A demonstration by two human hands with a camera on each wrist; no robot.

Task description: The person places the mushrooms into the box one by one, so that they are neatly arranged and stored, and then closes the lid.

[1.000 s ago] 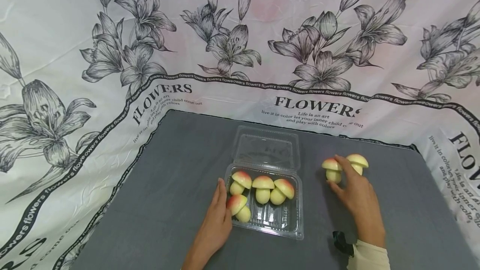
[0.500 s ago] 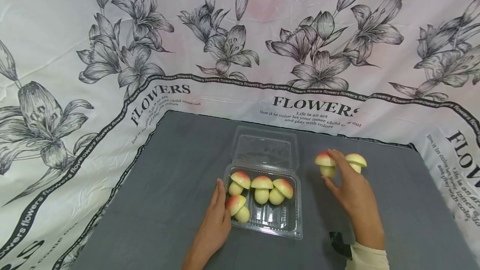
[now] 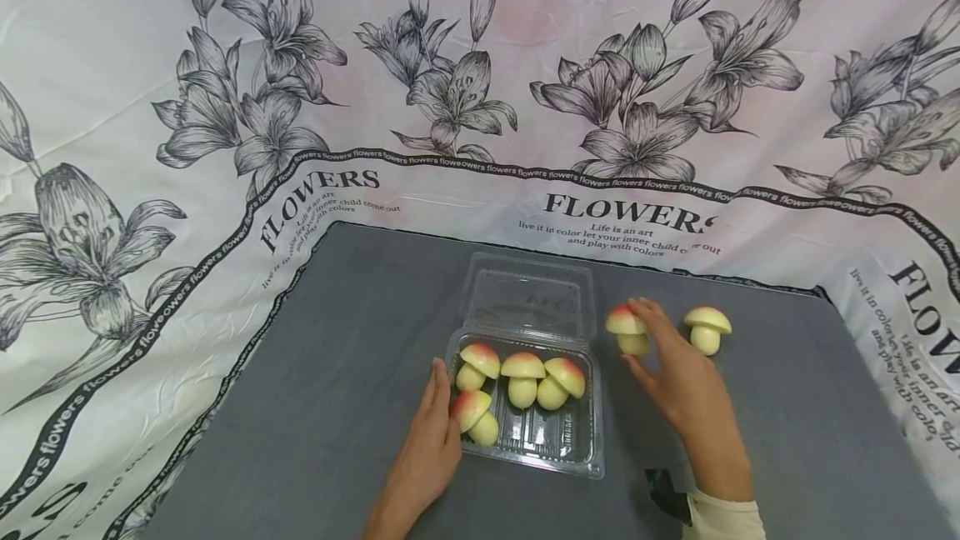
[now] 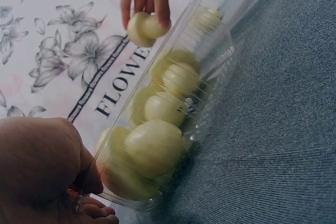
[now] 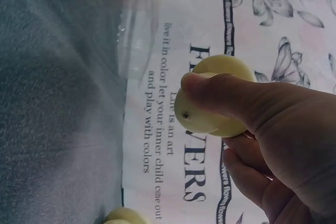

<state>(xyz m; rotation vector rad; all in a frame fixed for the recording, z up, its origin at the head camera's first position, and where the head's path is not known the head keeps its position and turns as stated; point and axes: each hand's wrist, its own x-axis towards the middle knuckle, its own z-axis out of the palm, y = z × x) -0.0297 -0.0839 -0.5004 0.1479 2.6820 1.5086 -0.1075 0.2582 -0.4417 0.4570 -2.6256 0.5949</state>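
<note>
A clear plastic clamshell box (image 3: 570, 467) lies open on the grey table, with several yellow mushroom-shaped pieces (image 3: 522, 379) with reddish-tinged caps inside. My left hand (image 3: 423, 448) pinches the box's left rim between thumb and fingers, as the left wrist view shows. Right of the box, my right hand (image 3: 686, 386) holds another toy-like mushroom (image 3: 632, 344) above the table, thumb on its stem. In the right wrist view, that mushroom (image 5: 197, 114) shows a small dark spot on its stem end. One more mushroom (image 3: 707, 332) stands on the table behind the right hand.
The box's transparent lid (image 3: 528, 298) is folded back toward the far edge. A white cloth printed with flowers and lettering (image 3: 450, 190) hangs behind and beside the grey table (image 3: 337, 373). A dark strap (image 3: 666, 494) is at the right sleeve.
My right hand has lifted the mushroom off the table and carried it left toward the box, moving away from the other standing mushroom. The left hand has stayed at the box's rim.
</note>
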